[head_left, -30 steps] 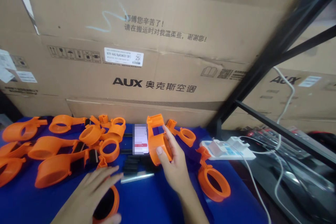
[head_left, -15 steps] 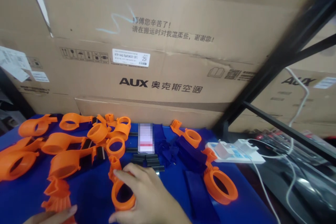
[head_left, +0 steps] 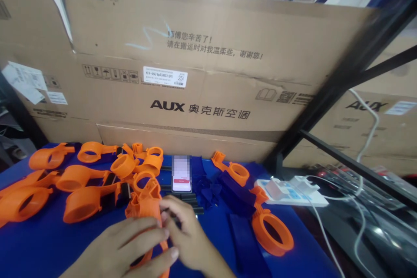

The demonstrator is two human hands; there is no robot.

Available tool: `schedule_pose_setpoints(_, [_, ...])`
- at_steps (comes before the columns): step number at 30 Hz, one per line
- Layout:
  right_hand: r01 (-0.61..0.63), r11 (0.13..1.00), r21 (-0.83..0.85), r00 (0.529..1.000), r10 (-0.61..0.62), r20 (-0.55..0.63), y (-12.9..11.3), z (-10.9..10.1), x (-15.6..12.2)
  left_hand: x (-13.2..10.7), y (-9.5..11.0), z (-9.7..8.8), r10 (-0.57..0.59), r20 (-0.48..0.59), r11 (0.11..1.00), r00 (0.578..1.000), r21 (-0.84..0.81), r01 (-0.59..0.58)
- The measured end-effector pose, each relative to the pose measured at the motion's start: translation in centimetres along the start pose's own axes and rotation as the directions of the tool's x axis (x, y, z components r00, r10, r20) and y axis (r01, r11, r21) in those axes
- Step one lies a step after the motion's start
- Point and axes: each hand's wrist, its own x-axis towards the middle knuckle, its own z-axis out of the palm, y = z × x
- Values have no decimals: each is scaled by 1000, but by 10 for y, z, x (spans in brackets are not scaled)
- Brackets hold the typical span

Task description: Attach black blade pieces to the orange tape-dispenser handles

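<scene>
Near the front of the blue table, my left hand [head_left: 130,243] is closed on an orange plastic ring holder [head_left: 150,197], its socket end pointing up and away from me. My right hand [head_left: 190,236] meets it from the right, fingers curled against the same orange plastic. The hands overlap and hide most of the ring part. I cannot tell whether one or two orange pieces are between them. Just behind stands another orange ring [head_left: 143,180]. Short black tubes [head_left: 192,202] lie beyond my right hand, partly covered by it.
Several orange ring holders [head_left: 83,204] spread across the left of the blue table. Another orange ring holder [head_left: 273,232] lies right, by dark blue strips [head_left: 244,243]. A phone [head_left: 181,184] lies behind the hands. A white power strip [head_left: 293,195] sits right; a large carton [head_left: 202,82] stands behind.
My left hand has moved right and up with its orange piece, meeting my right hand. The orange ring that my right hand held is now mostly hidden behind the hands. The view has shifted slightly.
</scene>
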Motion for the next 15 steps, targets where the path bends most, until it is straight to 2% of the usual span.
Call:
schedule_pose_setpoints(1, [-44,993,108,997,50,-52,4,-3,0,12,2,3,10,-54,999,999,-51,-13])
schedule_pose_setpoints(3, [-114,938,329,985,151,-89,9,-11,-2,34,8,8,35,-96,986,995,-156,-50])
schedule_pose_setpoints(5, [-132,874,468,974,202,-101,11,-21,-3,50,13,10,70,-43,977,997,-199,-78])
schedule_pose_setpoints(7, [-122,850,512,974,201,-101,9,-32,-3,61,16,11,102,30,981,994,-171,-96])
schedule_pose_setpoints(9, [-132,863,488,973,207,-103,8,-39,-3,65,15,12,122,47,986,991,-116,-116])
schedule_pose_setpoints(12, [-145,912,383,949,239,-208,10,-43,0,49,7,10,108,-74,993,991,-40,-111])
schedule_pose_setpoints(14, [-124,929,348,923,237,-304,12,-43,2,23,-2,5,24,-143,1000,989,-14,-27])
schedule_pose_setpoints(15, [-110,932,346,915,231,-332,14,-43,3,5,-6,1,-42,-143,999,989,-17,40])
